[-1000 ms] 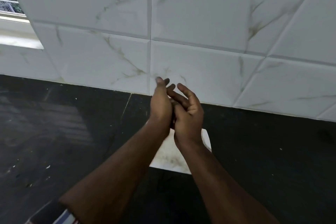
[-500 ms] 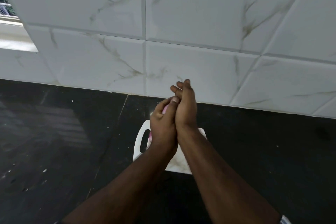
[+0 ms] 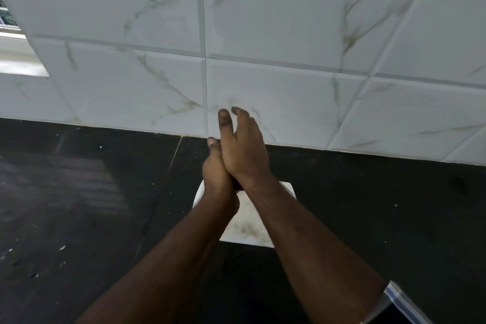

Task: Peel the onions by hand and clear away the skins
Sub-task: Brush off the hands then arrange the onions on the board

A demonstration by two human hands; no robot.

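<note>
- Left hand and right hand pressed palm to palm above the white cutting board, near the tiled wall.
- Right fingers straight and close together, reaching past the left fingertips; left fingers mostly hidden.
- Held over the board probably so loose skin falls there, not on the dark counter.
- No onion visible. Cannot tell whether one sits between the palms.
- Pale flecks dot the counter at left.

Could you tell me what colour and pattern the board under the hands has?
The board is white with faint brownish marble veining, seen in the head view.
</note>
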